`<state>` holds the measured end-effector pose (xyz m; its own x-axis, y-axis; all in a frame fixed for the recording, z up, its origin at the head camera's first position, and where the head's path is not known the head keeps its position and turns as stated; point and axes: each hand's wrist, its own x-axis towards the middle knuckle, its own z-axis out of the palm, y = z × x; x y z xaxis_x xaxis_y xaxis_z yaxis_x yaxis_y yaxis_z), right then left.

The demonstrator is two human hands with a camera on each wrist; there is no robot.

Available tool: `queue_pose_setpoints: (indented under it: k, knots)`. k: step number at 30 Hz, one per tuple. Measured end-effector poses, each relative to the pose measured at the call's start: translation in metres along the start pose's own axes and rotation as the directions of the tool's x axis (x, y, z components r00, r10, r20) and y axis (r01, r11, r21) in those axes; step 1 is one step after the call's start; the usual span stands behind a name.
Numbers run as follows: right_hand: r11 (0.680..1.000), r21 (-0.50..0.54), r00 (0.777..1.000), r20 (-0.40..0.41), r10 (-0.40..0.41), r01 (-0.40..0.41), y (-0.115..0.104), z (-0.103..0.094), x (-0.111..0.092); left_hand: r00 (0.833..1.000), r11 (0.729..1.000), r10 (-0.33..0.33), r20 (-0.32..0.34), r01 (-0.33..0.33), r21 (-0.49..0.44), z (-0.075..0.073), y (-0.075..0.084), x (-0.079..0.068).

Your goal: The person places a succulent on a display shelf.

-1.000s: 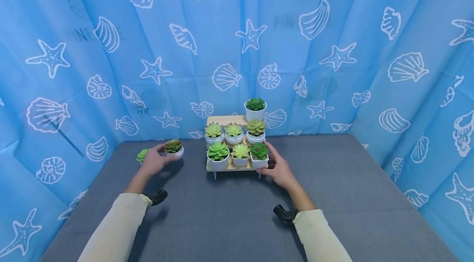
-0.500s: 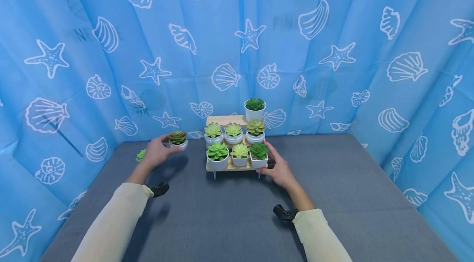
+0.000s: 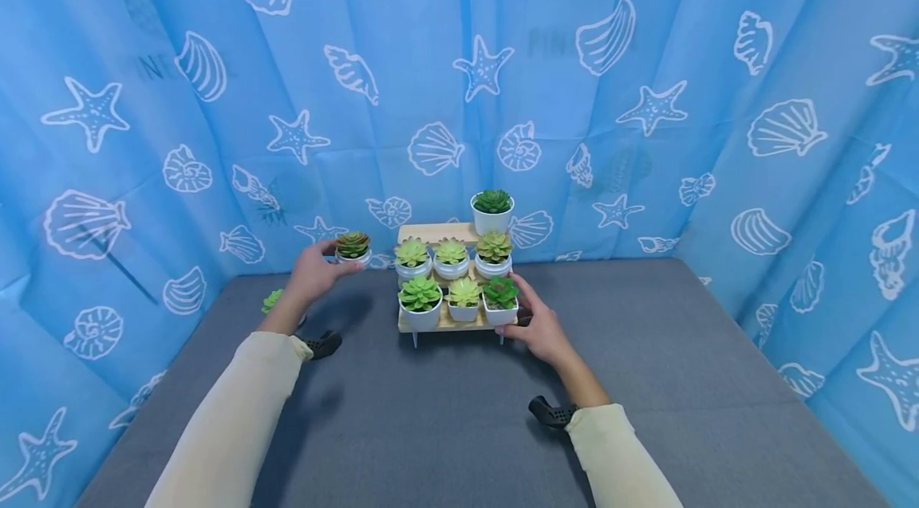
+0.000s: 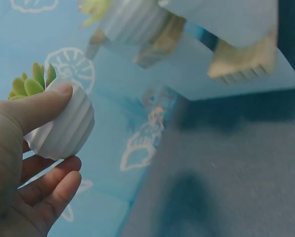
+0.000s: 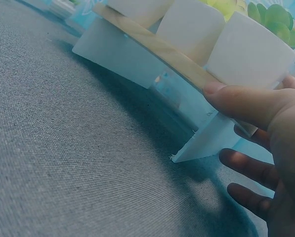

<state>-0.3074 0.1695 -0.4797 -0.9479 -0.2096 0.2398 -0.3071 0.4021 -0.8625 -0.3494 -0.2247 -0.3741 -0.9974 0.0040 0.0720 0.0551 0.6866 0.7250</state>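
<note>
My left hand (image 3: pixel 316 269) holds a potted succulent (image 3: pixel 352 246) up off the table, left of a tiered wooden plant stand (image 3: pixel 431 234). In the left wrist view the thumb lies along one side of its white ridged pot (image 4: pixel 70 123), with fingers around the other side. My right hand (image 3: pixel 540 330) grips the lower shelf's right end beside a square-potted succulent (image 3: pixel 500 297). Its thumb lies on the front edge of the wooden board (image 5: pixel 152 47), seen in the right wrist view. Three succulents fill the lower shelf, three the middle. One dark green succulent (image 3: pixel 492 206) stands at the top shelf's right.
Another green succulent (image 3: pixel 271 301) stands on the grey cloth-covered table (image 3: pixel 431 428) at the left, partly hidden behind my left forearm. A blue curtain (image 3: pixel 402 93) with white shell prints hangs close behind the stand and along both sides.
My left hand has carried the succulent up and a little to the right, toward the stand. The right hand has stayed at the stand's lower right corner.
</note>
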Motion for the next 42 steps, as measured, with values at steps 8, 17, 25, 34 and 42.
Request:
queue_pose_setpoints:
  k: [8,17,25,34,42]
  knots:
    - [1.000,-0.002,1.000,-0.001,0.016,-0.016,0.001,0.000,0.001,1.000,0.999,0.006,-0.023,-0.007,-0.048,0.002,0.025,0.007]
    - [1.000,0.027,1.000,0.002,-0.003,0.003,-0.001,0.000,0.000,0.998,0.978,-0.040,-0.048,0.029,-0.209,0.008,0.045,0.012]
    - [1.000,0.005,1.000,-0.006,0.018,-0.018,0.000,0.001,0.001,0.996,0.966,-0.015,-0.085,-0.008,-0.260,0.023,0.052,0.015]
    - [1.000,0.001,1.000,-0.013,-0.005,0.005,0.001,0.000,0.000,0.996,0.956,-0.016,-0.082,-0.009,-0.293,0.033,0.066,0.018]
    - [1.000,0.010,1.000,0.004,0.000,0.000,-0.012,-0.002,-0.004,0.996,0.965,-0.037,-0.076,0.016,-0.261,0.040,0.072,0.018]
